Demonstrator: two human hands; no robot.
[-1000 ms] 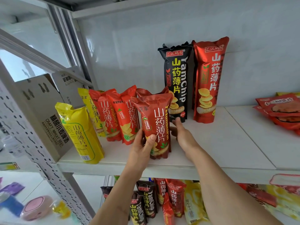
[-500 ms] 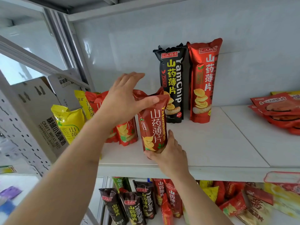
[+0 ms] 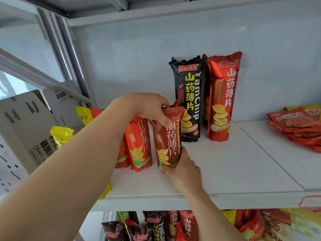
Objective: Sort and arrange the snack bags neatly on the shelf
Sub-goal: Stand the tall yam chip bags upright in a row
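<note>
Bags first, left to right: yellow bags (image 3: 62, 134) sit at mid-left of the frame beside a cardboard box (image 3: 26, 122), then a cluster of red bags (image 3: 139, 143) stands just left of centre, and the dark red bag (image 3: 167, 140) being handled is dead centre, standing on the shelf (image 3: 225, 171) just beside that cluster.

Tip for this step, as I see it: keep the base pinned while the top gets straightened. These tall skinny bags look tippy, so squaring the bottom flat on the shelf before letting go seems the way to do it. I'd also slide it snug against the red neighbour so the labels face front and line up, and not squeeze hard, since it's chips inside.

Hand pose: the left hand (image 3: 147, 108) comes in from lower left with the arm stretched long across the frame, curled over the top of the dark red bag, thumb pressed on the front face, clamped on it. The right hand (image 3: 180, 169) reaches up from the bottom centre, cupping the bag's base from below and the right side, fingers wrapped behind it.

Further right, a tall black bag (image 3: 188, 100) and a tall red bag (image 3: 221, 96) stand upright and touching at the back wall, and flat red packets (image 3: 295, 126) are piled at the right edge.
</note>
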